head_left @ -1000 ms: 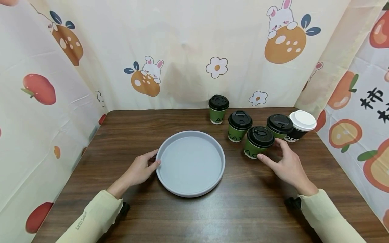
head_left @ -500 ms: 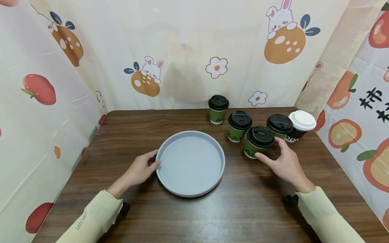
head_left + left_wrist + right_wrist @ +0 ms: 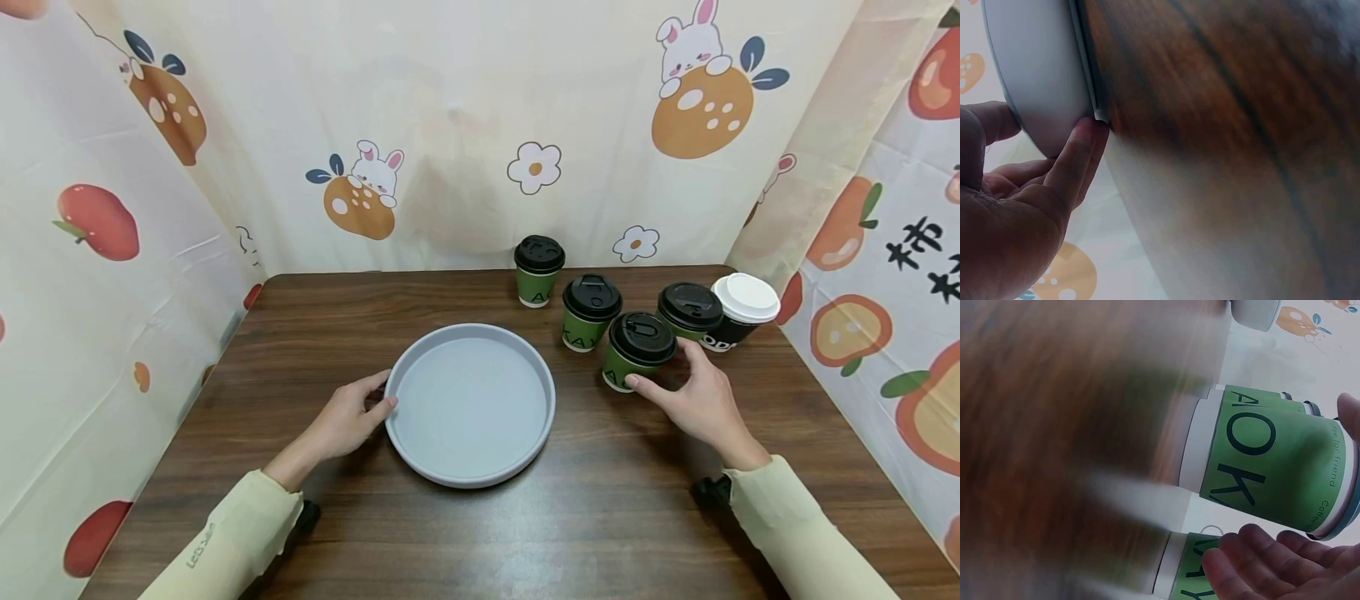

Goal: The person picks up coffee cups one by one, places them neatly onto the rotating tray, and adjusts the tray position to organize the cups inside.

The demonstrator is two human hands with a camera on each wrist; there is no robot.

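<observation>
nearest you are your two pale yellow-green sleeves (image 3: 232, 529), reaching in over a dark brown wood-grain table (image 3: 585, 525). your left hand (image 3: 345, 421) pinches the near-left edge of a round, pale grey, shallow tray with a raised rim (image 3: 471, 408): your thumb is over the rim and your fingers are on its underside. the tray sits in front of you, about the middle of the table, its open face up and its circle the same length every way.

beyond its right side, your right hand (image 3: 697, 404) is spread round a green paper cup with a black plastic lid (image 3: 637, 348), thumb and fingers apart. your thumb is at the cup's near side; the right wrist view shows a gap between your fingers and the wall, and you cannot tell whether the thumb touches. that cup stands upright on the table to the right of the tray, long axis vertical, lid up, large dark letters running round its sleeve.

just behind it to the left stands a second green cup with a black lid (image 3: 591, 310), upright. behind it to the right is a third green cup (image 3: 688, 308), lid up, and just beside that a black-and-white cup with a white lid (image 3: 742, 307). farthest of the cups, a fourth green one (image 3: 538, 271) stands upright near the back edge, before a cream curtain printed with rabbits and fruit (image 3: 450, 100).
</observation>
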